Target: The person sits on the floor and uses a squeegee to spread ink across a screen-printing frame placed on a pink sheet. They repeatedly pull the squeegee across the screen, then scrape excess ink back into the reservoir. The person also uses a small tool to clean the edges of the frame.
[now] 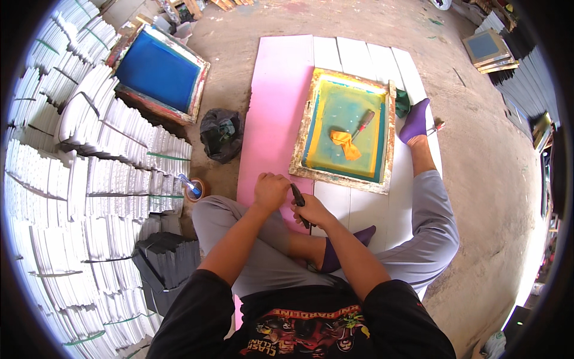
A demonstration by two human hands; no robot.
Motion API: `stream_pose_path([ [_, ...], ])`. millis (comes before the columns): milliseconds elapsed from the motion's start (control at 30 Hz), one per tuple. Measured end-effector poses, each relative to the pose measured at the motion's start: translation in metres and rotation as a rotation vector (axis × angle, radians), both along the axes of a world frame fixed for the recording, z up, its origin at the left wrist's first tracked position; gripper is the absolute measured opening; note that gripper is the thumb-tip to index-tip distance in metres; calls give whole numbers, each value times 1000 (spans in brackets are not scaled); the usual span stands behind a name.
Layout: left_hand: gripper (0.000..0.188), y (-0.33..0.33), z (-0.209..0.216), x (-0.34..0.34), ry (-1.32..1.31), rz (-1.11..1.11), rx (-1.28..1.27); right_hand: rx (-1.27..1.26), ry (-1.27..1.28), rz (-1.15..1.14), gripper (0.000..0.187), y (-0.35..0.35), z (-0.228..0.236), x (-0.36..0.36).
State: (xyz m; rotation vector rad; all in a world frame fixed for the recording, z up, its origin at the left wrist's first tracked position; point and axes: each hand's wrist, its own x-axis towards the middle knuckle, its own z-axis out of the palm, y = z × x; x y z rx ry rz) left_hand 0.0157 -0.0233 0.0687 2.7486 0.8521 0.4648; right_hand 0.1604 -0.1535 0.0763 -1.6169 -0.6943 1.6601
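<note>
My right hand is wrapped round a dark, narrow hand tool whose exact kind I cannot make out. Just left of the tool's upper end, my left hand is closed with its knuckles up; whatever it grips is hidden. Both hands are over my lap, at the near edge of a wooden screen-printing frame with yellow-green mesh. On the mesh lie a screwdriver with a dark red handle and a crumpled orange cloth, which touch.
Under the frame are a pink board and white boards. To the left stand a black plastic bag, a tape roll, a blue-meshed frame and tall white stacks. My outstretched foot borders the frame's right side.
</note>
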Motion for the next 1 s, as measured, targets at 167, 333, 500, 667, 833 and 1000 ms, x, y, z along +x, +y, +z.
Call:
stream_pose_path([
  [167, 18, 23, -13, -16, 175, 391, -336, -20, 59, 15, 24, 10, 0, -9],
  [333, 26, 21, -14, -11, 217, 548, -421, -77, -37, -106, 25, -12, -1, 12],
  [500, 30, 13, -19, 3, 128, 397, -356, -116, -507, -260, 35, -53, -41, 50],
  [667, 43, -17, -9, 36, -9, 87, -38, -231, -693, -297, 28, -76, -51, 84],
  [833, 46, -27, -8, 41, 18, 14, -34, -226, -690, -307, 24, -72, -53, 92],
  [1000, 47, -29, -11, 38, 33, -10, -37, -283, -664, -323, 23, -58, -35, 88],
])
